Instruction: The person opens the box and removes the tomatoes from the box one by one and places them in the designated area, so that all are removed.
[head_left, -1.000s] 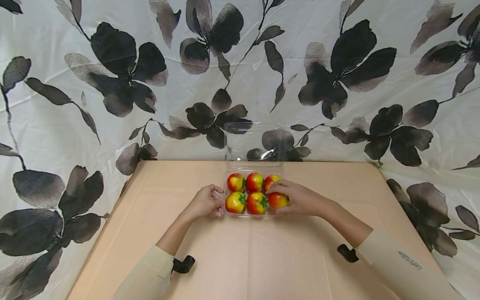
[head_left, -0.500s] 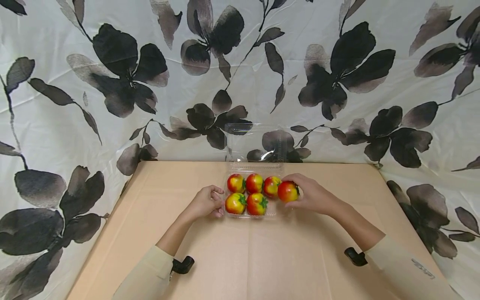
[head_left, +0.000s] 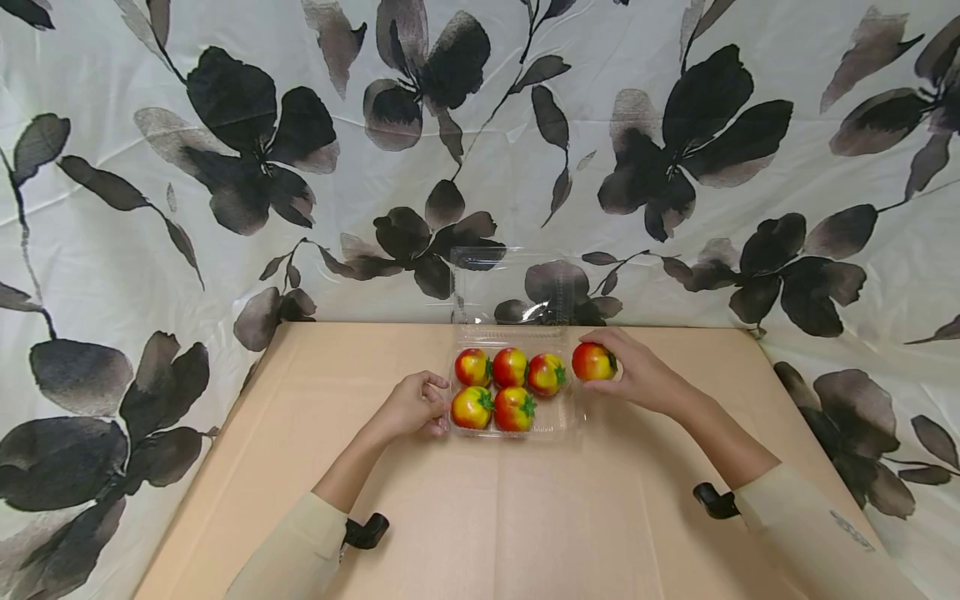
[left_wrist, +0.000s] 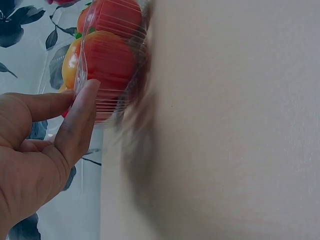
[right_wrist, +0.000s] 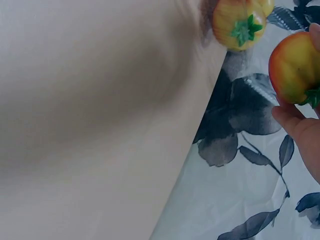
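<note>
A clear plastic clamshell box (head_left: 555, 417) holds several red-and-yellow tomatoes (head_left: 514, 408) with green stem tops; its front right spot shows bare plastic. My left hand (head_left: 414, 405) is at the box's left side. In the left wrist view, thumb and finger (left_wrist: 80, 120) pinch the box's rim. Just right of the box, my right hand (head_left: 637, 373) grips one tomato (head_left: 594, 362) between thumb and fingers. That tomato (right_wrist: 296, 70) shows its green stem top in the right wrist view, where only part of the hand (right_wrist: 305, 140) appears.
The transparent lid (head_left: 510, 287) stands raised at the back, against a floral cloth (head_left: 540, 167). A light tan board (head_left: 495, 517) lies under the box and arms. Black wrist bands (head_left: 366, 531) sit at both sleeves.
My right hand has lifted the front right tomato out of the box and carried it right and slightly back. The left hand stays at the box's left side.
</note>
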